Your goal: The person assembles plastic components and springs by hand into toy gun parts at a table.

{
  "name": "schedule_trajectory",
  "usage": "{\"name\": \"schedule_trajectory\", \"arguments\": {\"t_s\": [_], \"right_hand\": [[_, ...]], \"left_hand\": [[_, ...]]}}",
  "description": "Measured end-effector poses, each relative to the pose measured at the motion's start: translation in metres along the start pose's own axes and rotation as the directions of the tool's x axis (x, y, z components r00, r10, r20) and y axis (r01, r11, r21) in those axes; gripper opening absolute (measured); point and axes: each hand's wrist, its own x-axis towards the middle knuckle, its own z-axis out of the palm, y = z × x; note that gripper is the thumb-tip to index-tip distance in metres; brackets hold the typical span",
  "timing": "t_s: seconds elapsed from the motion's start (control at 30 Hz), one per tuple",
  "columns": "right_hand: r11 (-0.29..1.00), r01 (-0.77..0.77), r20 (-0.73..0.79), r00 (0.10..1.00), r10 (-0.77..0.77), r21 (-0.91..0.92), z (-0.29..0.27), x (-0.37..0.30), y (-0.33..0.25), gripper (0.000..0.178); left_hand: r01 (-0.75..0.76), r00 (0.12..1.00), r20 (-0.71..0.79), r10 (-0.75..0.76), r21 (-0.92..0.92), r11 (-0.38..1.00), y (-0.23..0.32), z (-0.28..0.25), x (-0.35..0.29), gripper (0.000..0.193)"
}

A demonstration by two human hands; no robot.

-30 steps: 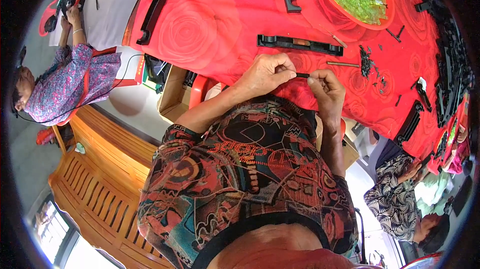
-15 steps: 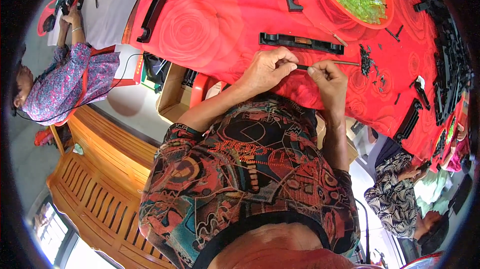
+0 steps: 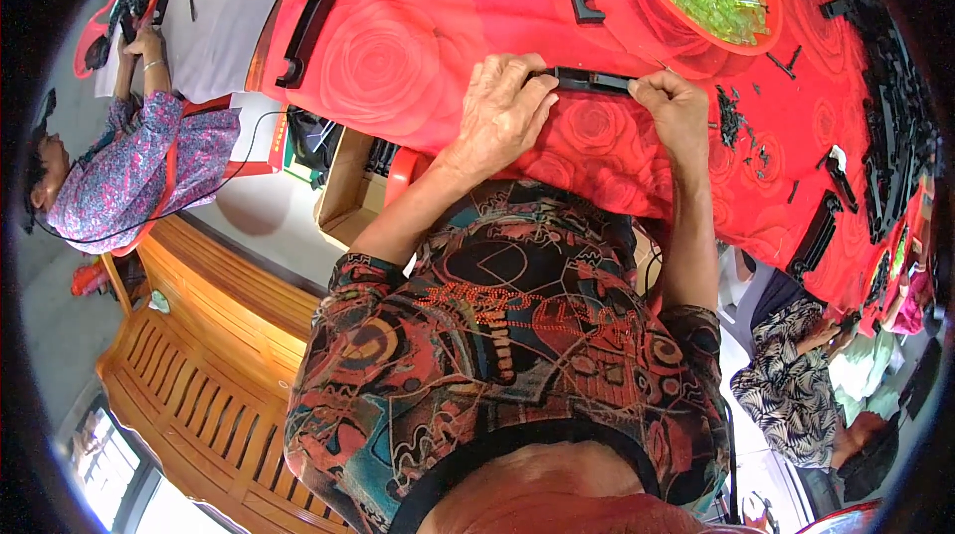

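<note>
A long black plastic bar (image 3: 594, 81) lies crosswise in front of me, on or just above the red cloth. My left hand (image 3: 502, 108) grips its left end between thumb and fingers, covering that end. At the other end, my right hand (image 3: 674, 108) pinches the bar with thumb and forefinger, the remaining fingers curled. Whether a small piece sits inside the bar under my fingertips is hidden. Small black scraps (image 3: 729, 118) are scattered just right of my right hand.
A red bowl (image 3: 773, 32) of clear green pieces stands at the far right. Similar black bars (image 3: 316, 17) lie at left and far centre, with a dark heap (image 3: 900, 141) along the right edge. Co-workers sit left and right; a wooden bench (image 3: 199, 375) stands behind.
Both hands have moved forward and apart, from a small dark strip pinched between them onto the long bar's two ends. The strip no longer shows.
</note>
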Motion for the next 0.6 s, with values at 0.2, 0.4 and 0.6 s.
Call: {"name": "schedule_trajectory", "arguments": {"t_s": [0.2, 0.4, 0.6], "right_hand": [[0.999, -0.032, 0.044, 0.999, 0.033, -0.018, 0.002, 0.002, 0.001, 0.012], [0.998, -0.027, 0.022, 0.999, 0.028, -0.060, 0.000, 0.001, -0.002, 0.012], [0.978, -0.007, -0.022, 1.000, 0.002, -0.210, 0.003, 0.002, -0.004, 0.015]], "left_hand": [[-0.069, 0.997, 0.029, 0.068, 0.022, 0.997, -0.005, 0.008, -0.001, 0.031], [-0.048, 0.995, 0.084, 0.050, -0.025, 0.999, -0.007, 0.013, -0.003, 0.036], [-0.021, 0.993, 0.120, 0.023, -0.015, 1.000, -0.004, 0.014, -0.001, 0.035]]}}
